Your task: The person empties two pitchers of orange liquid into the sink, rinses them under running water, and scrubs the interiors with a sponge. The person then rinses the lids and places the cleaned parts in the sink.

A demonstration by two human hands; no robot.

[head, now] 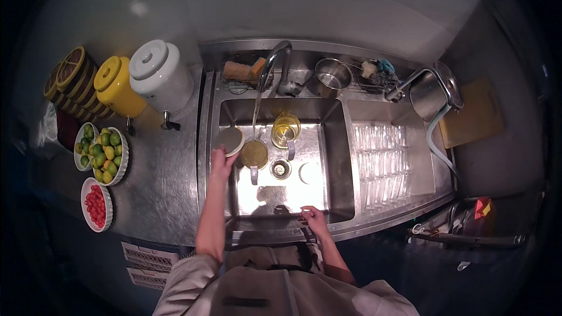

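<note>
My left hand [223,161] grips a round, white-rimmed lid or shallow container [230,140] over the left side of the steel sink [339,158]. Just right of it stands a handled pitcher [253,153], and a thin stream of water from the faucet [274,55] runs down to it. A second pitcher [281,138], clear with a yellowish look, stands farther back. A round pale lid-like item [310,173] lies on the sink floor beside the drain [280,168]. My right hand [314,218] hovers at the front edge, fingers slightly apart, with nothing visible in it.
Rows of upright glasses [380,162] fill the right basin. Behind the sink are sponges [239,71], a steel pot [333,74] and a scourer [384,80]. White [162,77] and yellow [116,90] dispensers, bowls of limes [107,156] and red fruit [95,206] occupy the left counter.
</note>
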